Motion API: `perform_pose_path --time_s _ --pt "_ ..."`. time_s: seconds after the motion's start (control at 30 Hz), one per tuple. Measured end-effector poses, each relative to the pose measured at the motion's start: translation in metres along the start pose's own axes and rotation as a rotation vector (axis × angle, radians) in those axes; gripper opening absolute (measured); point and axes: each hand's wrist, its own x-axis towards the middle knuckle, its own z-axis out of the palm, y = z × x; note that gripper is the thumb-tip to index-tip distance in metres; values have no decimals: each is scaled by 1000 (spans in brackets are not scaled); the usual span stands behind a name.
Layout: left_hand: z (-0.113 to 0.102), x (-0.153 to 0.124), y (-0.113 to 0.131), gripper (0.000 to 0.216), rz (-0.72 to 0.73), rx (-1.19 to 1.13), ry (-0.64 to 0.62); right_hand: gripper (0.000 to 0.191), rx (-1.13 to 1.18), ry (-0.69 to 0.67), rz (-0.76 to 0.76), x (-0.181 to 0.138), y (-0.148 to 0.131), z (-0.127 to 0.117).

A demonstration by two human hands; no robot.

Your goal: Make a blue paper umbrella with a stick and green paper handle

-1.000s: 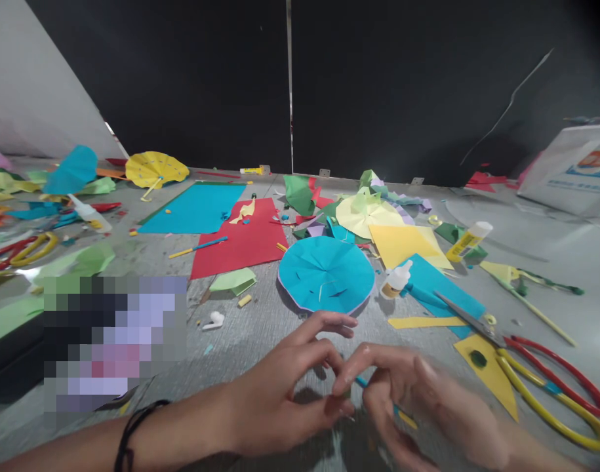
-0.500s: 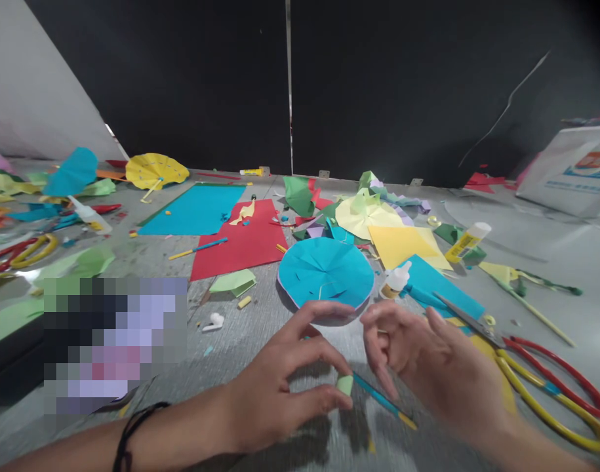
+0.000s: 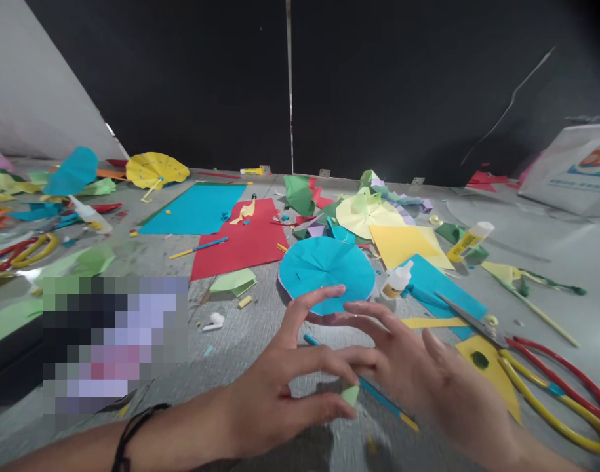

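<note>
My left hand (image 3: 270, 387) pinches a small piece of light green paper (image 3: 350, 394) between thumb and a finger. The other fingers stay raised, one of them over the near edge of a round, pleated blue paper disc (image 3: 324, 259). Close against it, my right hand (image 3: 422, 367) is open with its fingers stretched leftward, their tips touching or overlapping the left fingers. Beneath the hands lies a thin blue and yellow stick (image 3: 385, 398), partly covered. A small white glue bottle (image 3: 398, 280) stands just beyond my right hand.
Scissors with red and yellow handles (image 3: 555, 390) lie at right, by yellow paper (image 3: 486, 367). A glue stick (image 3: 471, 241) is farther back. Red paper (image 3: 245, 242), a blue sheet (image 3: 191, 206), a white earbud (image 3: 214, 321) and a blurred-out device (image 3: 127, 347) lie leftward. A dark wall (image 3: 181, 78) rises behind.
My right hand has moved left and its fingers have straightened, meeting the left hand. A raised left finger has shifted up over the blue disc. The green paper remains pinched.
</note>
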Motion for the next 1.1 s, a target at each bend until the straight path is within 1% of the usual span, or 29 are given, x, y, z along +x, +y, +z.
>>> perform_pose_path --time_s 0.13,0.23,0.3,0.47,0.6,0.73,0.87,1.0,1.1 --pt "1 0 -1 17 -24 20 9 53 91 1 69 -1 1 0" --pt "1 0 -1 10 -19 70 27 51 187 55 108 -2 1 0" --pt "2 1 -2 6 11 122 40 50 235 89 124 -3 1 0" --pt "2 1 -3 9 104 228 58 44 253 118 138 -2 -1 0" --pt "1 2 -2 14 190 296 101 45 229 150 150 -1 -3 2" --pt "0 2 -1 15 235 356 133 42 196 188 154 -1 -4 2" --pt "-3 2 5 10 293 458 144 42 210 178 163 -2 -2 -1" --pt "-6 3 8 18 379 550 141 43 241 161 169 -3 -2 -3" --pt "-6 4 6 18 435 592 155 45 301 152 169 -3 -3 -3"
